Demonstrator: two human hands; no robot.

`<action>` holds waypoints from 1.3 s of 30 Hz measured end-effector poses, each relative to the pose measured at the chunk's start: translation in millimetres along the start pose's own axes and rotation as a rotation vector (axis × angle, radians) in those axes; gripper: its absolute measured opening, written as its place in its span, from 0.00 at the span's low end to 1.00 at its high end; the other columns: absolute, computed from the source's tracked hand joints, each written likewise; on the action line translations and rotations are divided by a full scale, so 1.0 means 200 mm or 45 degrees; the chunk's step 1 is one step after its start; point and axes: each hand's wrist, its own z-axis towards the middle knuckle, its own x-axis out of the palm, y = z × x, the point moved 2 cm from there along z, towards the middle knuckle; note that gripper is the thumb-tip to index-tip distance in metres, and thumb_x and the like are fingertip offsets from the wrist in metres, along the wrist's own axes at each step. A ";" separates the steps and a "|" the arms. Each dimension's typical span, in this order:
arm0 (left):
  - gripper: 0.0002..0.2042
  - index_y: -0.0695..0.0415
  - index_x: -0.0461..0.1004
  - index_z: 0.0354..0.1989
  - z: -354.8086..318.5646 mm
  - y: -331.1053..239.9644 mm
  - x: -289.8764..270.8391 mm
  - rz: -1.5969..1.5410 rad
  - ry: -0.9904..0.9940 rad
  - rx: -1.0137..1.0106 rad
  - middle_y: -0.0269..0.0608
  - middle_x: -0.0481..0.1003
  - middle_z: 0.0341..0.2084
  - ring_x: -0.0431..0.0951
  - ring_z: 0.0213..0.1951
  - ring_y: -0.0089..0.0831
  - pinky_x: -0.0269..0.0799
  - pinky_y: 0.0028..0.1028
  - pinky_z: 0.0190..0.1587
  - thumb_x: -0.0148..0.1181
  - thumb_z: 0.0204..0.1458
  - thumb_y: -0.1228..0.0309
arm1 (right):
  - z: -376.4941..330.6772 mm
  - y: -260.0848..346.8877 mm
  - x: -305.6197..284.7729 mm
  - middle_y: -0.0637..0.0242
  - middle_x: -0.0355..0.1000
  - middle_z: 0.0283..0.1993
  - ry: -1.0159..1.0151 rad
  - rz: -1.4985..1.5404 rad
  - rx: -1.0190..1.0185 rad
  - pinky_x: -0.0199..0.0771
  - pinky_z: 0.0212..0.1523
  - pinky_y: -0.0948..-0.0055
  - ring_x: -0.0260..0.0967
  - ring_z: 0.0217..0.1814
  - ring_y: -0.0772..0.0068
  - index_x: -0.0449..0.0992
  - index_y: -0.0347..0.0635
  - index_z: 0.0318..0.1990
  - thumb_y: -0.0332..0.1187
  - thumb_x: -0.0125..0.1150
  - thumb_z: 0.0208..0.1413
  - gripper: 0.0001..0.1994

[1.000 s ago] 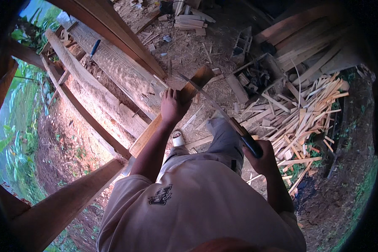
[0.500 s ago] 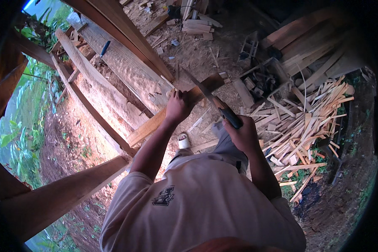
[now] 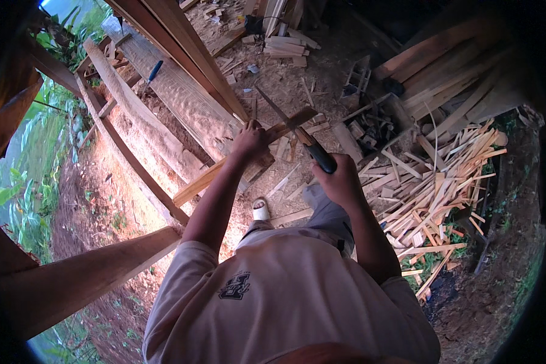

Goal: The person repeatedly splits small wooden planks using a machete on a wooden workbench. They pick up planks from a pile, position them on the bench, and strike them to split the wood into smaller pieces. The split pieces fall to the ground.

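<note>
Head view. We note the left hand clenched around a long, narrow strip of pale brown timber, which runs from about seven o'clock of that hand up to the one o'clock side, where its upper end meets the blade. The right hand is clenched around the dark handle of a long-bladed knife; the thin grey blade extends from the fist toward eleven o'clock and lies across the upper end of the strip, touching it. The two hands sit near each other, the left at roughly ten o'clock of the right.

At three o'clock of the right hand we record a loose heap of pale split wooden offcuts on bare earth. A dark crate of wood pieces stands at one o'clock. Heavy rough-sawn planks lie at eleven o'clock of the left hand. A foot in a white sandal shows directly below the strip, at six o'clock.

Risks, in our judgement: the blade works close to the gripping fingers of the left hand, so a slip along the grain could carry it into them. The strip is held unsupported in the air; a twist could throw the cut off line. The sandalled foot sits beneath the work, exposed to a dropped blade or falling chips.
</note>
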 end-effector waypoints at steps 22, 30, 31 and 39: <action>0.42 0.69 0.64 0.64 -0.07 -0.20 -0.09 -0.073 0.182 -0.221 0.65 0.69 0.62 0.62 0.69 0.59 0.55 0.48 0.73 0.64 0.56 0.42 | -0.21 -0.22 -0.09 0.56 0.73 0.22 0.039 0.074 0.158 0.72 0.32 0.62 0.74 0.25 0.58 0.79 0.34 0.31 0.37 0.70 0.55 0.13; 0.36 0.66 0.67 0.62 -0.10 -0.29 -0.17 -0.093 0.095 -0.222 0.63 0.67 0.65 0.57 0.74 0.56 0.53 0.46 0.75 0.66 0.55 0.48 | -0.27 -0.43 0.01 0.58 0.72 0.23 -0.143 0.173 0.130 0.71 0.35 0.59 0.73 0.28 0.58 0.79 0.36 0.30 0.40 0.71 0.56 0.14; 0.36 0.66 0.67 0.62 -0.11 -0.29 -0.17 -0.037 0.073 -0.156 0.62 0.66 0.66 0.56 0.74 0.54 0.52 0.46 0.75 0.67 0.55 0.49 | -0.27 -0.42 0.02 0.60 0.71 0.22 -0.140 0.167 0.090 0.71 0.34 0.61 0.73 0.27 0.61 0.79 0.36 0.31 0.39 0.71 0.56 0.14; 0.35 0.65 0.65 0.63 -0.10 -0.19 -0.09 0.030 -0.109 -0.144 0.60 0.63 0.69 0.55 0.75 0.51 0.51 0.45 0.76 0.68 0.53 0.53 | -0.11 -0.44 0.13 0.67 0.70 0.19 -0.122 0.033 -0.078 0.69 0.28 0.66 0.68 0.21 0.72 0.79 0.35 0.29 0.38 0.70 0.58 0.13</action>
